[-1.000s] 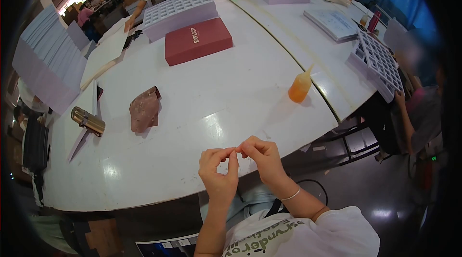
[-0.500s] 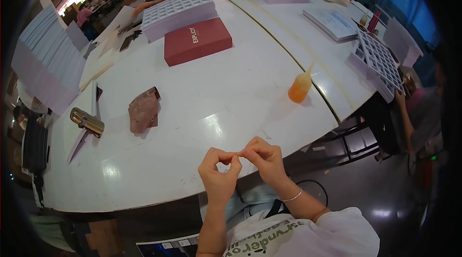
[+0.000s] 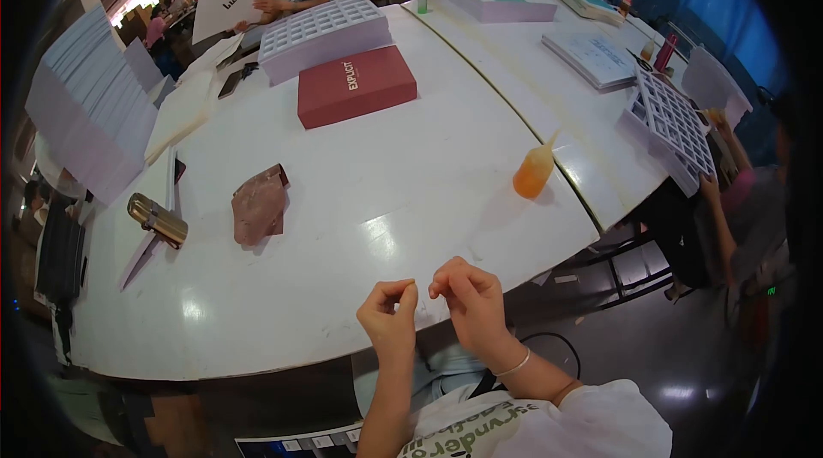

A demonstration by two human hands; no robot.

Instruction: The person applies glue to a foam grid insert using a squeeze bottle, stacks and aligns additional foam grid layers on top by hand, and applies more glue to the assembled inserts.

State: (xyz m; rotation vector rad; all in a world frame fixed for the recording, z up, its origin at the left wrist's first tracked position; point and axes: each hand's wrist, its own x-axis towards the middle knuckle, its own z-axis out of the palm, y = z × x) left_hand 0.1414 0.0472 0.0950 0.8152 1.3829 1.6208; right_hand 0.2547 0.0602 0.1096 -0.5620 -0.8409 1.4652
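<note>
Over the table's front edge, my left hand [image 3: 390, 319] is closed in a pinch, thumb tip against forefinger. Anything between those tips is too small to make out. Close beside it on the right, my right hand [image 3: 474, 304] has its fingers curled and pressed together; what they hold, if anything, is hidden. A small gap separates the two hands. Nearest to them on the tabletop is a squeeze bottle [image 3: 533, 173] of orange liquid with a pointed nozzle. A crumpled brownish piece of sheet material [image 3: 259, 207] lies to the left.
On the white table [image 3: 343, 286] sit a dark red box [image 3: 358, 87], a stack of white grid trays [image 3: 326, 33] and a gold flask [image 3: 157, 219]. At right, a co-worker's hand [image 3: 710, 186] touches another grid tray [image 3: 673, 115]. Other people are across the table.
My hands have come apart; their fingertips met before. The right fingers have curled in. Across the table, a person now holds up a large board.
</note>
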